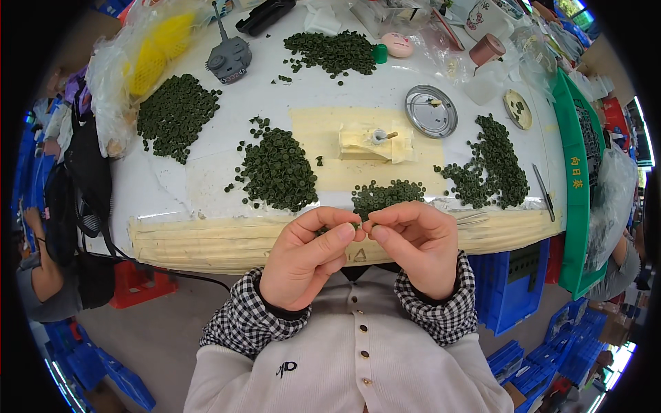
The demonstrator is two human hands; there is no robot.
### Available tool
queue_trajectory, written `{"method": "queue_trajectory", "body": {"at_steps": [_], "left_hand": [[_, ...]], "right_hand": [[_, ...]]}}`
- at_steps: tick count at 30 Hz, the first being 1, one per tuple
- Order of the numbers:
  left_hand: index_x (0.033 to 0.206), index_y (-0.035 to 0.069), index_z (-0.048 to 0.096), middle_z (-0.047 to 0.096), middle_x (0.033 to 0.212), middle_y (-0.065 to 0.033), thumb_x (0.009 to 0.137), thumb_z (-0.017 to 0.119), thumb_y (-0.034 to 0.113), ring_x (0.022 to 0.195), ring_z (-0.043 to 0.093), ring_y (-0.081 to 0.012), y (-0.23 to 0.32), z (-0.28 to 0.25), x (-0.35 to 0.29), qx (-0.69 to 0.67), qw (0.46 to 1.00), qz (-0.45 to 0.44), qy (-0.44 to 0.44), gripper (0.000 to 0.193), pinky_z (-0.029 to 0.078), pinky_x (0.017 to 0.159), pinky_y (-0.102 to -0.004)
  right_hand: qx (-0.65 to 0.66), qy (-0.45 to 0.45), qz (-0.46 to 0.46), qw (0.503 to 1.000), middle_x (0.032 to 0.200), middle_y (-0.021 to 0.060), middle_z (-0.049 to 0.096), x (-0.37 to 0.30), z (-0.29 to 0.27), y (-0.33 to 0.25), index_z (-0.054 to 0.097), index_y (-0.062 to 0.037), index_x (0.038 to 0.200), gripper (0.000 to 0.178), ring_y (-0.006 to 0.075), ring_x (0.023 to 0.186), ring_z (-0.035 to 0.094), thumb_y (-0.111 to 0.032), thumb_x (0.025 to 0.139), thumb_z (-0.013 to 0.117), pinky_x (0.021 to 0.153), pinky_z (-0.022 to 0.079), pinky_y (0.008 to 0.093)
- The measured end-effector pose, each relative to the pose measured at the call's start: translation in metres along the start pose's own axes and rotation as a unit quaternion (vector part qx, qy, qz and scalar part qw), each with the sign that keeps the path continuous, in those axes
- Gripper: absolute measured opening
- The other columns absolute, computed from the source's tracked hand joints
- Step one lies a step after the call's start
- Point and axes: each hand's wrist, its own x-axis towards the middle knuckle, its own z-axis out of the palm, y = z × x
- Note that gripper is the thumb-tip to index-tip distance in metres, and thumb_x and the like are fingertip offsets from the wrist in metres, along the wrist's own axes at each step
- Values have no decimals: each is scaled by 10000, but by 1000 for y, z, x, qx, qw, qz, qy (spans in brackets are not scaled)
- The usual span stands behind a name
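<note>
My left hand (308, 256) and my right hand (416, 244) meet in front of my chest, just over the taped front edge of the white table (206, 172). Their fingertips pinch together on a small dark green ring (361, 225), mostly hidden by the fingers. Directly beyond the hands lies a small heap of the same green rings (387, 195). A larger heap (277, 170) lies to its left. Behind them stands a small cream block with a peg (375, 141) on a yellow taped patch.
More green ring heaps lie at the far left (175, 113), the back (334, 49) and the right (492, 165). A round metal lid (431, 111), a grey device (229, 59), plastic bags (141, 62) and blue crates (513, 282) surround the table. Another person's arm (41, 275) is at left.
</note>
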Motion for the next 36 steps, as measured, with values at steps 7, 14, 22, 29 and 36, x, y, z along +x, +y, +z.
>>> {"method": "queue_trajectory", "body": {"at_steps": [7, 14, 22, 29, 36], "left_hand": [[1042, 26, 580, 614, 935, -65, 906, 539, 53, 690, 481, -16, 0, 2, -1, 5, 1000, 4, 9, 145, 294, 476, -155], [1016, 28, 590, 618, 925, -62, 885, 563, 27, 671, 475, -15, -1, 2, -1, 19, 1000, 19, 14, 133, 294, 471, -156], [947, 15, 625, 627, 850, -18, 834, 631, -3, 658, 461, -8, -4, 6, -1, 117, 989, 70, 61, 115, 347, 527, -158], [919, 11, 644, 604, 816, 7, 806, 666, -5, 713, 488, -34, -5, 6, -1, 172, 977, 100, 75, 115, 408, 655, -178], [920, 8, 644, 610, 811, 3, 805, 665, -11, 725, 496, -36, -6, 8, 1, 187, 971, 124, 84, 118, 413, 658, -179]], "right_hand": [[-61, 4, -64, 996, 874, 93, 637, 2, 2, -1, 666, 35, 937, 207, 119, 788, 575, 105, 756, 593, 699, 448, 231], [-147, 2, -126, 981, 822, 89, 629, 4, 2, 0, 673, 16, 930, 225, 138, 753, 585, 95, 729, 612, 678, 455, 236], [-258, 62, -176, 948, 785, 92, 638, 0, 11, -8, 660, 1, 942, 253, 165, 692, 614, 84, 704, 638, 623, 484, 255], [-311, 65, -227, 921, 777, 93, 636, 0, 15, -10, 641, 4, 960, 295, 198, 687, 619, 92, 680, 663, 617, 494, 274], [-401, 47, -331, 853, 775, 92, 633, 2, 17, -12, 626, 6, 992, 359, 220, 678, 608, 109, 651, 668, 592, 493, 288]]}}
